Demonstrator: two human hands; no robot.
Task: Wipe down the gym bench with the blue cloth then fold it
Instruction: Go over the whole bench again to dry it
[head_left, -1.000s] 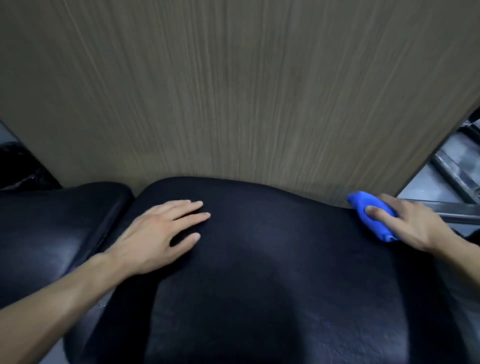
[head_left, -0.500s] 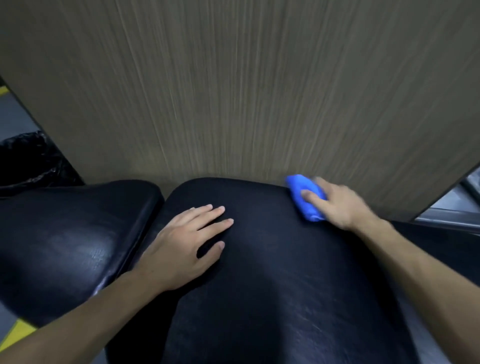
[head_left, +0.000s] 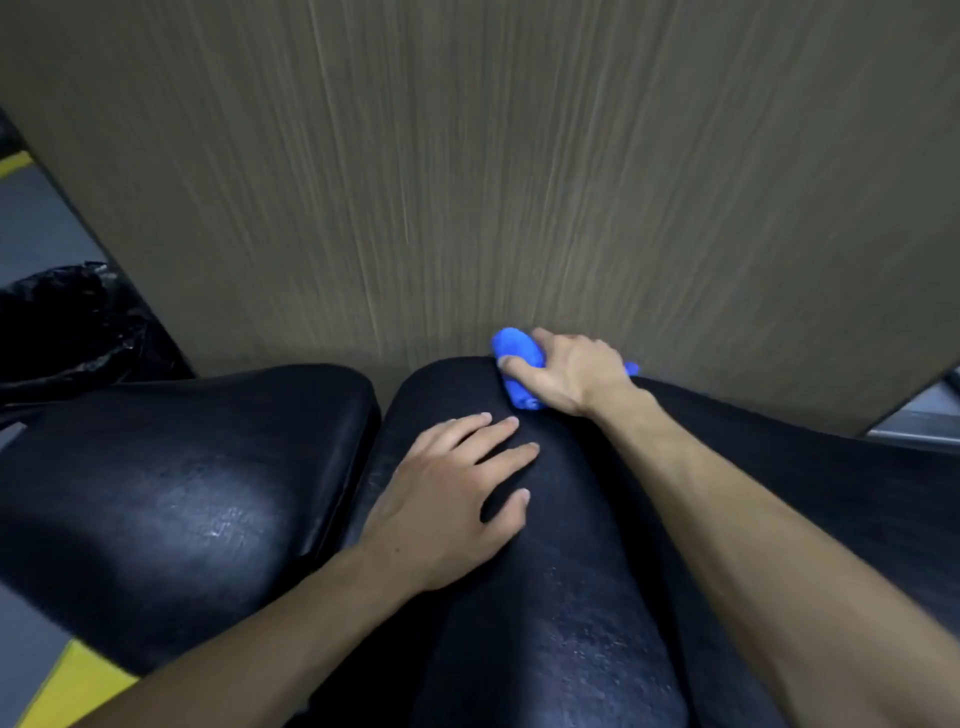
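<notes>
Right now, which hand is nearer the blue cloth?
Right. The right hand holds the blue cloth at the pad's far edge; the left hand rests flat on the bench pad, nearer the camera.

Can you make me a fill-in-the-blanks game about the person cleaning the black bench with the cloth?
1. The cloth the person wipes with is the colour ____.
2. The hand gripping the cloth is the ____ hand.
3. The left hand lies flat with its fingers spread on the ____ bench pad.
4. Just past the cloth rises a ____ panel with a streaky grain.

Missing words: blue; right; black; wooden
</notes>
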